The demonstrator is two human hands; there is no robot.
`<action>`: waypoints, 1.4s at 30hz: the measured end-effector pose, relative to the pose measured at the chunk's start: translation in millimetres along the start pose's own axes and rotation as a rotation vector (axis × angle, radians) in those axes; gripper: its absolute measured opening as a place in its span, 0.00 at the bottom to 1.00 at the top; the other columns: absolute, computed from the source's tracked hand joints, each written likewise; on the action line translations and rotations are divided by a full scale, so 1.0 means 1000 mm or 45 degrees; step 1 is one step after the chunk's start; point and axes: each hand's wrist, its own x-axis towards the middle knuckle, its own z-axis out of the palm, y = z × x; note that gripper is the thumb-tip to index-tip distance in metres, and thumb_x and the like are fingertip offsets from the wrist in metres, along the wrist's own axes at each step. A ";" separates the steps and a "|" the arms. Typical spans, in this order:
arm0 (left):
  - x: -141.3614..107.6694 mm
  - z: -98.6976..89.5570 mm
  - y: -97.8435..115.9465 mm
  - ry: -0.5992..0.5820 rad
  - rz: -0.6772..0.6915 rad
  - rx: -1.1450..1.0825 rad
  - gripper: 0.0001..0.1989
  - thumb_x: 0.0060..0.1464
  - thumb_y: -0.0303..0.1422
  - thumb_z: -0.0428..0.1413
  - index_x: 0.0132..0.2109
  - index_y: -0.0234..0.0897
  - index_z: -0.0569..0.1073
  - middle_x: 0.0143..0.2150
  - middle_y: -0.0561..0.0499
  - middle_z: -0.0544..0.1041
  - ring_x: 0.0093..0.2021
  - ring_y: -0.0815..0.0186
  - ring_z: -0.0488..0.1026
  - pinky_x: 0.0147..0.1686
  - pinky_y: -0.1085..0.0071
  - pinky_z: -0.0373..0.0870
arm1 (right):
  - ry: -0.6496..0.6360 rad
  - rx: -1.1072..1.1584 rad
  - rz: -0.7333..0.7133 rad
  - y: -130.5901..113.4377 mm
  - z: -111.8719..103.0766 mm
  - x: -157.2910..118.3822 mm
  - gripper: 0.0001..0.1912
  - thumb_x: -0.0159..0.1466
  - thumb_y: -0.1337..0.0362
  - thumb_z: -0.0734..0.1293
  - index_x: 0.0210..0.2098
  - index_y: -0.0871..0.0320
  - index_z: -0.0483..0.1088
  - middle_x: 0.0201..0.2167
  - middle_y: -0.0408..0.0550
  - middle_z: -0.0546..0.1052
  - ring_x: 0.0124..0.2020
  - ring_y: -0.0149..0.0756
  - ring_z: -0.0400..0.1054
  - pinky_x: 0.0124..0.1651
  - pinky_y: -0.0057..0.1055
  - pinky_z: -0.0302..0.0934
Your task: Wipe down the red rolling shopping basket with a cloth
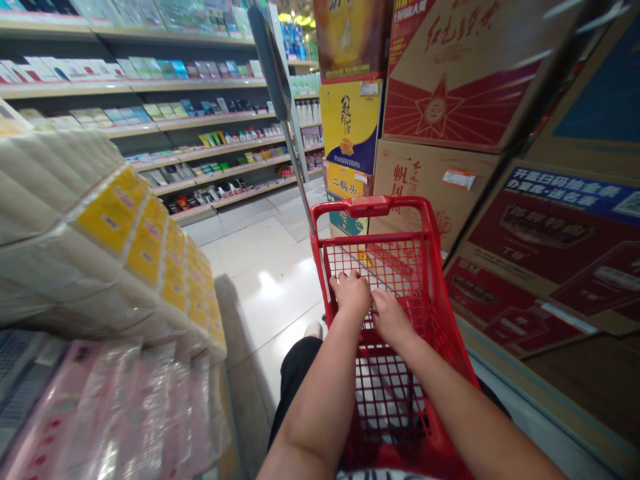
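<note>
Basket (pixel 443 280), red plastic mesh, right of centre down to bottom edge of frame. Left hand (pixel 353 293) near frame centre over far mesh, fingers a bit spread; can't tell if gripping. Right hand (pixel 393 320) just beside it, fingers curled, mostly hidden; grip can't be told. Metal pole (pixel 300 167) runs from basket's far left corner to top centre. Stacked cartons (pixel 450 80) upper right, yellow packs (pixel 150 233) left, stocked shelves (pixel 200 123) upper left.

Reads 二锅头 on the low yellow box (pixel 345 192), 一帆风 on the brown carton (pixel 430 190), and 红色 on the star carton (pixel 470 87) above it. Shows 郎牌特曲 on the maroon carton (pixel 540 243) and 抽金条 on the blue strip (pixel 570 190) across its top.
</note>
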 end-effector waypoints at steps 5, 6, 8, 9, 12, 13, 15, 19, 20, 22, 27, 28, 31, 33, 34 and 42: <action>0.003 0.002 0.003 0.043 -0.042 0.010 0.21 0.64 0.38 0.41 0.43 0.41 0.78 0.50 0.45 0.72 0.52 0.51 0.62 0.55 0.47 0.49 | 0.246 -0.119 0.144 0.019 -0.013 0.009 0.20 0.57 0.77 0.57 0.45 0.60 0.71 0.45 0.54 0.70 0.48 0.43 0.60 0.53 0.39 0.58; 0.003 0.002 0.003 0.042 -0.047 0.007 0.21 0.64 0.39 0.41 0.43 0.41 0.78 0.50 0.45 0.72 0.52 0.51 0.62 0.55 0.47 0.49 | 0.201 -0.116 0.118 0.019 -0.012 0.009 0.20 0.57 0.78 0.57 0.44 0.59 0.71 0.45 0.54 0.71 0.48 0.42 0.60 0.52 0.37 0.58; 0.004 0.001 0.004 0.046 -0.050 0.001 0.20 0.64 0.38 0.42 0.43 0.40 0.79 0.50 0.44 0.73 0.52 0.50 0.63 0.55 0.46 0.49 | 0.059 -0.074 0.024 0.019 -0.011 0.009 0.21 0.56 0.80 0.56 0.42 0.58 0.72 0.44 0.52 0.71 0.47 0.40 0.61 0.50 0.34 0.59; 0.004 0.000 0.004 0.045 -0.049 0.000 0.21 0.63 0.38 0.42 0.42 0.40 0.79 0.50 0.44 0.73 0.52 0.50 0.63 0.55 0.46 0.49 | 0.026 -0.058 -0.003 0.019 -0.011 0.010 0.22 0.56 0.80 0.56 0.41 0.57 0.73 0.44 0.51 0.72 0.47 0.40 0.61 0.49 0.34 0.59; 0.006 0.000 0.004 0.038 -0.043 -0.005 0.20 0.64 0.38 0.41 0.42 0.42 0.79 0.49 0.44 0.73 0.52 0.51 0.63 0.55 0.46 0.50 | 0.163 -0.100 0.098 0.023 -0.014 0.015 0.21 0.57 0.79 0.57 0.43 0.57 0.72 0.44 0.52 0.71 0.46 0.41 0.61 0.50 0.35 0.59; 0.006 0.000 0.004 0.038 -0.042 -0.007 0.20 0.63 0.38 0.41 0.42 0.42 0.79 0.50 0.45 0.73 0.52 0.51 0.63 0.55 0.46 0.50 | 0.214 -0.131 0.155 0.024 -0.015 0.016 0.20 0.57 0.78 0.57 0.43 0.58 0.72 0.44 0.53 0.71 0.46 0.41 0.61 0.50 0.36 0.58; 0.008 0.000 0.004 0.045 -0.050 -0.006 0.20 0.63 0.37 0.42 0.42 0.43 0.79 0.50 0.45 0.73 0.52 0.52 0.64 0.55 0.46 0.50 | 0.185 -0.156 0.203 0.024 -0.015 0.017 0.18 0.56 0.79 0.58 0.41 0.59 0.71 0.42 0.54 0.71 0.45 0.42 0.61 0.49 0.36 0.58; 0.011 0.001 0.005 0.055 -0.077 0.019 0.19 0.63 0.38 0.43 0.41 0.43 0.79 0.49 0.46 0.74 0.52 0.53 0.65 0.55 0.47 0.51 | -0.085 0.000 0.086 0.022 -0.009 0.017 0.19 0.53 0.81 0.58 0.37 0.57 0.71 0.38 0.49 0.72 0.42 0.38 0.64 0.45 0.30 0.59; 0.011 0.000 0.005 0.054 -0.074 0.025 0.19 0.63 0.38 0.43 0.41 0.43 0.79 0.49 0.46 0.74 0.52 0.53 0.65 0.55 0.47 0.52 | -0.076 0.014 0.090 0.023 -0.010 0.018 0.19 0.53 0.81 0.58 0.37 0.57 0.71 0.38 0.49 0.72 0.42 0.37 0.64 0.45 0.30 0.58; 0.011 -0.001 0.006 0.055 -0.069 0.040 0.20 0.64 0.38 0.42 0.41 0.44 0.79 0.50 0.46 0.74 0.52 0.53 0.65 0.55 0.48 0.52 | 0.057 -0.037 0.179 0.027 -0.013 0.021 0.19 0.54 0.81 0.57 0.38 0.58 0.71 0.40 0.51 0.72 0.43 0.39 0.63 0.47 0.31 0.58; 0.011 -0.002 0.007 0.037 -0.094 0.070 0.20 0.64 0.39 0.41 0.42 0.44 0.79 0.51 0.46 0.74 0.52 0.53 0.65 0.55 0.49 0.52 | 0.086 -0.129 0.190 0.025 -0.010 0.017 0.19 0.56 0.81 0.55 0.37 0.58 0.71 0.39 0.52 0.72 0.44 0.40 0.63 0.46 0.32 0.57; 0.011 -0.002 0.008 0.028 -0.098 0.073 0.20 0.64 0.39 0.41 0.42 0.44 0.79 0.51 0.46 0.74 0.52 0.54 0.65 0.55 0.49 0.52 | 0.012 -0.093 0.119 0.022 -0.009 0.016 0.19 0.56 0.81 0.55 0.35 0.57 0.71 0.37 0.50 0.73 0.43 0.39 0.63 0.45 0.30 0.57; 0.011 0.000 0.007 0.014 -0.086 0.078 0.20 0.64 0.39 0.41 0.42 0.45 0.79 0.51 0.47 0.74 0.52 0.55 0.65 0.55 0.49 0.53 | 0.000 -0.034 0.068 0.022 -0.011 0.017 0.19 0.56 0.81 0.55 0.34 0.56 0.71 0.37 0.49 0.73 0.42 0.38 0.63 0.45 0.30 0.57; 0.011 0.001 0.007 0.024 -0.077 0.076 0.20 0.64 0.38 0.42 0.42 0.46 0.79 0.52 0.47 0.74 0.52 0.55 0.65 0.55 0.49 0.53 | 0.145 -0.081 0.184 0.026 -0.017 0.020 0.18 0.56 0.80 0.56 0.37 0.57 0.71 0.39 0.51 0.73 0.44 0.40 0.62 0.47 0.32 0.57; 0.011 0.002 0.007 0.032 -0.082 0.072 0.19 0.64 0.38 0.42 0.42 0.46 0.79 0.52 0.47 0.74 0.52 0.55 0.65 0.55 0.49 0.52 | 0.196 -0.109 0.232 0.028 -0.020 0.020 0.18 0.56 0.80 0.56 0.38 0.58 0.71 0.40 0.52 0.72 0.44 0.41 0.62 0.48 0.33 0.57; 0.012 0.005 0.002 0.099 -0.080 0.036 0.18 0.63 0.37 0.44 0.39 0.46 0.80 0.48 0.47 0.75 0.51 0.54 0.67 0.54 0.49 0.54 | -0.030 -0.017 0.100 0.023 0.001 0.015 0.19 0.55 0.81 0.55 0.33 0.56 0.71 0.36 0.48 0.73 0.41 0.37 0.65 0.43 0.29 0.58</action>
